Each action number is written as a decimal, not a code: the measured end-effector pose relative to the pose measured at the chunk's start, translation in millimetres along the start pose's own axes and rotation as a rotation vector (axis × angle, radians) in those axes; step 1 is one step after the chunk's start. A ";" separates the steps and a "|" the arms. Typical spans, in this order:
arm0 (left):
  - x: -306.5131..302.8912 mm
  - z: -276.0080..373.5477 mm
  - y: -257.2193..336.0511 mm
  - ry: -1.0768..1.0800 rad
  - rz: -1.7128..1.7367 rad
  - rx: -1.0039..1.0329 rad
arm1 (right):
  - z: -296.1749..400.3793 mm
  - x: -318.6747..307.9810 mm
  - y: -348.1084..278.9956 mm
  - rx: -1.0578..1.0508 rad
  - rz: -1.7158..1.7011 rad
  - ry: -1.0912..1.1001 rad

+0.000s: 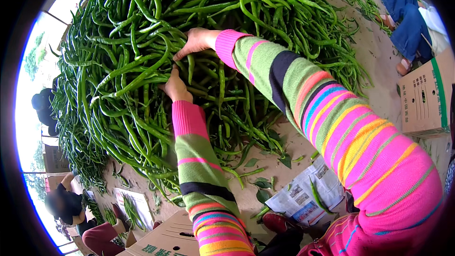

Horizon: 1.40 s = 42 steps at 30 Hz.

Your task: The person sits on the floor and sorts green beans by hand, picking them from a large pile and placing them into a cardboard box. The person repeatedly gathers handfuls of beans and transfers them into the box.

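Observation:
A large heap of long green chili peppers [121, 53] rises in front of me and fills the upper middle of the view. Both hands are sunk into its near side, close together. My left hand [176, 87] grips a bunch of peppers, thumb upward, with most of its fingers hidden behind the stems. Just above it, my right hand [198, 43] closes over the same bunch from the right, its fingertips covered by peppers. Below the hands, the heap has a dark hollow where several peppers hang down.
A newspaper sheet [298, 193] with a single pepper lies by my shoe. Cardboard boxes stand at the bottom [167, 236] and at right [423, 96]. One person [67, 206] sits lower left near peppers on paper; another in jeans [408, 21] sits upper right.

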<state>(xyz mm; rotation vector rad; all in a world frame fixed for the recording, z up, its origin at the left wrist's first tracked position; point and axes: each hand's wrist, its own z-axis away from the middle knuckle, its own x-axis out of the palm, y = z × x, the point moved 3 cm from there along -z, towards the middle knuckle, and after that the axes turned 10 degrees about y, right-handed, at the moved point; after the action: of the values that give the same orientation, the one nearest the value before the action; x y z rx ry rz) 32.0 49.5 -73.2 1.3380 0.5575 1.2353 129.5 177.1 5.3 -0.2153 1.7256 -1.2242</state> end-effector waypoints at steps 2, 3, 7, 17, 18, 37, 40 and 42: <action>16.3 38.4 -17.0 0.048 0.040 -0.012 | 17.8 -9.3 25.1 0.024 0.036 -0.041; 15.4 51.0 -19.7 0.026 0.054 -0.037 | 26.6 -14.3 26.7 0.021 0.034 -0.057; -8.4 103.7 -16.9 -0.047 0.107 -0.129 | 79.9 -15.3 24.2 0.022 0.091 -0.050; -31.9 302.5 -64.9 -0.165 -0.009 -0.030 | 276.9 -41.3 76.2 0.194 -0.209 -0.227; -35.7 317.4 -73.2 -0.152 -0.005 -0.151 | 299.5 -48.1 67.6 0.194 -0.150 -0.190; -155.0 414.3 -104.7 -0.177 -0.586 -0.599 | 449.6 -66.1 178.9 0.051 0.320 0.320; -165.5 443.6 -103.0 -0.332 -0.434 -0.651 | 467.9 -78.6 157.9 0.532 -0.269 0.167; -174.2 465.8 -102.8 -0.446 -0.415 -0.699 | 489.9 -64.1 149.4 0.680 -0.443 0.151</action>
<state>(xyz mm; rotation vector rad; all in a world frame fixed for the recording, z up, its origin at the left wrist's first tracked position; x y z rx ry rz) 420.4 -274.7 -117.0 0.7997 0.0523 0.6564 597.9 -19.5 -86.1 -0.0953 1.3175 -2.1257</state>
